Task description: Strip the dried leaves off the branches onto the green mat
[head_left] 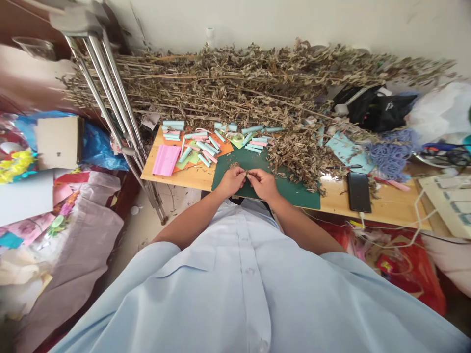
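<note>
My left hand (pixel 232 181) and my right hand (pixel 263 184) meet fingertip to fingertip over the near edge of a dark green cutting mat (pixel 294 195). Both are closed in a pinch on what looks like a small bit of dried leaf (pixel 247 172), mostly covered by my fingers. Right of the hands, a heap of loose dried leaves (pixel 298 159) lies on the mat. Beyond it, long bundles of dried leafy stems (pixel 228 83) stretch along the wall. Blue and pink paper rolls (pixel 206 147) lie to the left of the mat, over orange and green sheets.
A metal crutch (pixel 114 93) leans at the table's left end. A pink paper sheet (pixel 166 160) lies near that corner. On the right are a phone (pixel 358 192) with a cable, blue yarn (pixel 392 154) and a white power strip (pixel 447 196). A red bag (pixel 415 274) sits below.
</note>
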### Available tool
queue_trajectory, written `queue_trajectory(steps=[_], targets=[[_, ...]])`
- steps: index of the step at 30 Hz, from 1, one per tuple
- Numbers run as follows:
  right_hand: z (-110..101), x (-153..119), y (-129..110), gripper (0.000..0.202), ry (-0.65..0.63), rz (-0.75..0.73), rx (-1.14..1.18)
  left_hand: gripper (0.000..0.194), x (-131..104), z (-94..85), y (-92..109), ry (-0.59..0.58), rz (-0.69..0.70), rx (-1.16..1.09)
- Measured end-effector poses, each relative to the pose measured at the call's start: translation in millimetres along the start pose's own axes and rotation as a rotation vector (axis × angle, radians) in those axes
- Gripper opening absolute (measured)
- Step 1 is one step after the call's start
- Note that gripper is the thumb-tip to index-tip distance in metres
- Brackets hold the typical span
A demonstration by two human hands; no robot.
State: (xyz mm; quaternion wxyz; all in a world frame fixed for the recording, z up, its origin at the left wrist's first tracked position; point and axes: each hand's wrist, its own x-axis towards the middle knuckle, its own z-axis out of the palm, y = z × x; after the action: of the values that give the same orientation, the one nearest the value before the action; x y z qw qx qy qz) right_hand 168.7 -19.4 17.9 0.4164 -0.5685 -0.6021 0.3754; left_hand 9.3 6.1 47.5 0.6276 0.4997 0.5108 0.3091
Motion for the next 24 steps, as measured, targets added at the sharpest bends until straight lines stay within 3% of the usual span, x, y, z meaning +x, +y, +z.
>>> queue_trajectory(steps=[10, 24], targets=[[5.6, 7.0, 10.8, 0.028, 0.083, 0.039, 0.088, 0.013, 0.6, -3.4, 2.7, -0.058, -0.057, -0.038], [8.2, 3.3, 7.1, 0.026, 0.123, -0.055, 0.142, 0.015, 1.8, -1.3, -0.5, -0.072, -0.072, -0.029]])
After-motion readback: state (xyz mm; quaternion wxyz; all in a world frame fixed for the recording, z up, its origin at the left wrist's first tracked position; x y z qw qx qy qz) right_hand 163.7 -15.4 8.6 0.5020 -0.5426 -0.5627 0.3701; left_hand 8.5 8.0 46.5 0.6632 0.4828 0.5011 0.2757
